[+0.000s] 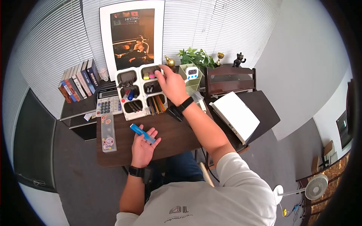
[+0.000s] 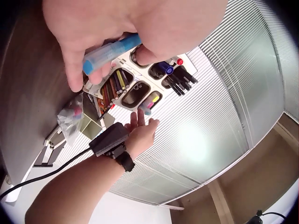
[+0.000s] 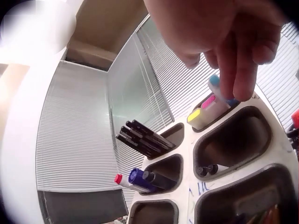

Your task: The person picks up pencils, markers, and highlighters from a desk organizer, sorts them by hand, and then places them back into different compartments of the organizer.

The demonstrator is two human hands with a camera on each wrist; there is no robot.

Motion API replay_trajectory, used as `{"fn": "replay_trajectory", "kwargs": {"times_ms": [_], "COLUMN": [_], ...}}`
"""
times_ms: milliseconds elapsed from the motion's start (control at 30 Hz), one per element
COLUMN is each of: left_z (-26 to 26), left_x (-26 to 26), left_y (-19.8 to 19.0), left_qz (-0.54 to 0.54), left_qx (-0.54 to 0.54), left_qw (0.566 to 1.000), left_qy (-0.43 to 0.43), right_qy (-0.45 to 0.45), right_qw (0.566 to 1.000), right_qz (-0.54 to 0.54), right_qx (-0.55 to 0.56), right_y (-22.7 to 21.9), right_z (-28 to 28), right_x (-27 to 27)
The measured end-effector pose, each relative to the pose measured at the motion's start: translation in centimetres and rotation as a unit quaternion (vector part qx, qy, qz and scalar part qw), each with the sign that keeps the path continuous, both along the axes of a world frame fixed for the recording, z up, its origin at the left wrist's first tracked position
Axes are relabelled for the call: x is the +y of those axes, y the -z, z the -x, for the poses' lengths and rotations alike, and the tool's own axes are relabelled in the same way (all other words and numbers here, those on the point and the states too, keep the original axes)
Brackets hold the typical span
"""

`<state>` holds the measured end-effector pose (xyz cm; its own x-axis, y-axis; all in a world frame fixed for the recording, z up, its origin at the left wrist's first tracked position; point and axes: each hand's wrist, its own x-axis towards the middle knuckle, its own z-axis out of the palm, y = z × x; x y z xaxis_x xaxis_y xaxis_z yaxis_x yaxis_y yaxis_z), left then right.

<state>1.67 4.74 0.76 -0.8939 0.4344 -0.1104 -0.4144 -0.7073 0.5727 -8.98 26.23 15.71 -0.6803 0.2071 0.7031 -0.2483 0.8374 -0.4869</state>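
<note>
My left hand [image 1: 142,150] is palm up above the table's front part, holding a blue marker [image 1: 141,133] with a clear blue end across the fingers. In the left wrist view this marker [image 2: 110,53] crosses the fingers of the left hand [image 2: 126,23]. My right hand [image 1: 172,87] reaches to the upper right compartment of a white organizer [image 1: 132,116]. Its straight fingers touch a blue-capped highlighter [image 3: 214,80] standing beside a pink highlighter [image 3: 209,101] and a yellow highlighter [image 3: 194,116]. The right thumb stands apart from them.
Black pens, markers and colored pencils fill other compartments. A calculator [image 1: 109,106] and a stickered case [image 1: 108,135] lie on the left; books [image 1: 80,82] stand beyond. A green holder with a timer [image 1: 192,72] and a plant are behind, and a white box [image 1: 235,117] is on the right.
</note>
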Motion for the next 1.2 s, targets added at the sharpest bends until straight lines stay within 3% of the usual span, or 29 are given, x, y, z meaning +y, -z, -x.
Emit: {"fn": "replay_trajectory", "kwargs": {"times_ms": [67,133,200,267,333,433,500,667,733,900,1067,1133,1200], "left_z": [0.0,0.2,0.4,0.5,0.4,-0.2,-0.1,-0.6,-0.6,-0.7,-0.8,-0.7,-0.8], "left_x": [-0.2,-0.1,0.0,0.1,0.3,0.4,0.4,0.8,0.7,0.8,0.4,0.4,0.4], "left_y": [-0.3,-0.2,0.6,1.3,1.4,-0.3,0.9,-0.2,0.0,-0.5,-0.6,-0.4,-0.2], "left_qz": [-0.015,-0.035,-0.041,-0.064,-0.085,-0.032,-0.039,-0.030,0.064,0.097,0.090,0.099,0.109], "left_qx": [-0.007,-0.017,0.004,0.008,0.011,0.086,0.089,0.141,0.157,0.168,0.158,0.160,0.160], "left_qw": [1.000,0.999,0.999,0.998,0.996,0.996,0.995,0.989,0.985,0.981,0.982,0.981,0.980], "left_qy": [0.002,0.006,-0.014,-0.018,-0.020,-0.013,-0.008,0.030,0.031,0.031,0.043,0.044,0.042], "right_qy": [-0.025,-0.113,-0.183,-0.312,-0.328,-0.305,-0.304,-0.254,-0.183,-0.096,-0.068,-0.074,-0.088], "right_qw": [0.998,0.979,0.980,0.943,0.921,0.938,0.945,0.963,0.975,0.976,0.966,0.968,0.988], "right_qz": [0.060,0.168,0.077,-0.038,-0.113,-0.123,-0.105,-0.038,-0.053,-0.152,-0.226,-0.220,-0.115], "right_qx": [0.006,0.000,-0.014,-0.112,-0.179,-0.114,-0.067,0.081,0.115,0.122,0.103,0.091,0.058], "right_y": [0.7,0.9,2.5,4.2,4.7,8.3,7.7,1.7,-1.1,-3.5,-2.4,-1.8,-1.2], "right_z": [-0.6,-3.9,-7.6,-10.9,-13.9,-14.3,-14.0,-12.5,-10.6,-3.3,1.4,1.9,1.5], "right_x": [-0.2,-0.5,-1.2,-1.3,-2.6,-3.0,-3.0,-1.6,-0.7,0.1,-1.3,-1.7,-2.1]}}
